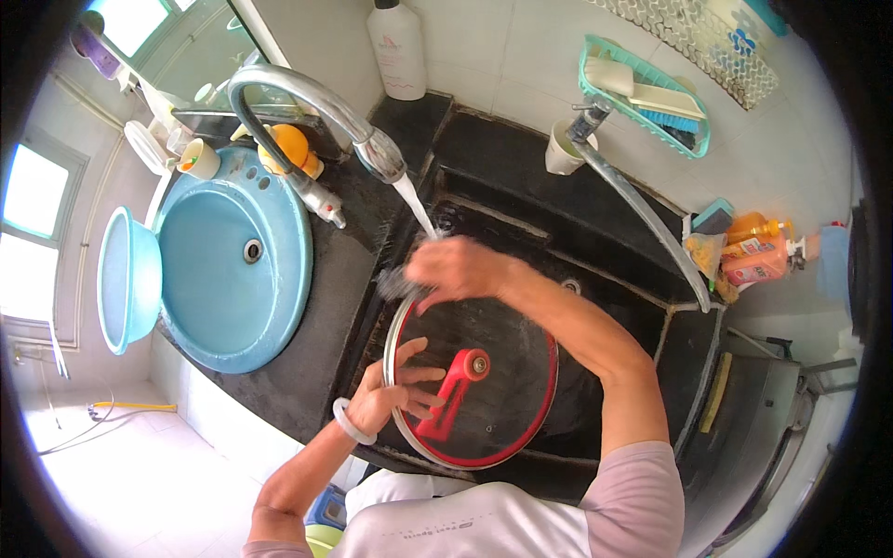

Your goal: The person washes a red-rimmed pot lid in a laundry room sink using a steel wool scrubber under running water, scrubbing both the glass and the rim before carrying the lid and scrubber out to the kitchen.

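A round glass pot lid (502, 390) with a red rim and a red handle (457, 390) is held over the black sink basin (600, 349). My left hand (398, 397), with a white bangle at the wrist, grips the lid's left edge, fingers spread over the glass. My right hand (457, 272) is at the upper left rim, blurred, directly under water running from the curved chrome faucet (380, 157). Its fingers are curled; whether they hold anything is hidden. Water splashes to the left of that hand.
A blue washbasin (230, 272) is at left, with a light blue plastic tub (129, 279) beside it. A second metal spout (642, 216) reaches over the sink's right side. A paper cup (564, 150) and a white bottle (398, 52) stand behind; soap bottles (757, 258) stand at right.
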Demonstrator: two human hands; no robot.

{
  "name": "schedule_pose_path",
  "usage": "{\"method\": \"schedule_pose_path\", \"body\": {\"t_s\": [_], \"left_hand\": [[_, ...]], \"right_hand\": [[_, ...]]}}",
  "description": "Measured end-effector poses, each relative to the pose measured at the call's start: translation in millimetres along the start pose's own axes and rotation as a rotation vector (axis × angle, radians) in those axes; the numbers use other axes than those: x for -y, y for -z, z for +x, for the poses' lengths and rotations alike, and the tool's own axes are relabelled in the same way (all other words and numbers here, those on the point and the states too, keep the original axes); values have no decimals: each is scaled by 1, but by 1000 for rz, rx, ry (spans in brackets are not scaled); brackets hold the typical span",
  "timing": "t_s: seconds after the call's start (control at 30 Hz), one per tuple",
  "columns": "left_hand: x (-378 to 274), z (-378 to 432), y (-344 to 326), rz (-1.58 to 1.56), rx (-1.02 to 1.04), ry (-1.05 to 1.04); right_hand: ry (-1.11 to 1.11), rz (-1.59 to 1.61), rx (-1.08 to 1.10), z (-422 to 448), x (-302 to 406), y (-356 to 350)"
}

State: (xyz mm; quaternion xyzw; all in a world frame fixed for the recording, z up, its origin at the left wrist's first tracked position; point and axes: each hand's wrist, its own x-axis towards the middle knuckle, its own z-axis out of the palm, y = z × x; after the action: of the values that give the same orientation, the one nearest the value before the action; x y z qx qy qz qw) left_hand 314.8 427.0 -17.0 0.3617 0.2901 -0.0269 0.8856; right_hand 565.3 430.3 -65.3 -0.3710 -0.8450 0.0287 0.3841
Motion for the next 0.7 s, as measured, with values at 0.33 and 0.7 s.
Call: {"method": "schedule_pose_path", "body": {"t_s": [0.33, 0.7], "left_hand": [[-4, -13, 1, -65, -138, -294], [-20, -15, -11, 288, -14, -97]], "right_hand": [[-1610, 281, -268, -106, 44, 8], [-924, -59, -312, -122, 29, 14]]}}
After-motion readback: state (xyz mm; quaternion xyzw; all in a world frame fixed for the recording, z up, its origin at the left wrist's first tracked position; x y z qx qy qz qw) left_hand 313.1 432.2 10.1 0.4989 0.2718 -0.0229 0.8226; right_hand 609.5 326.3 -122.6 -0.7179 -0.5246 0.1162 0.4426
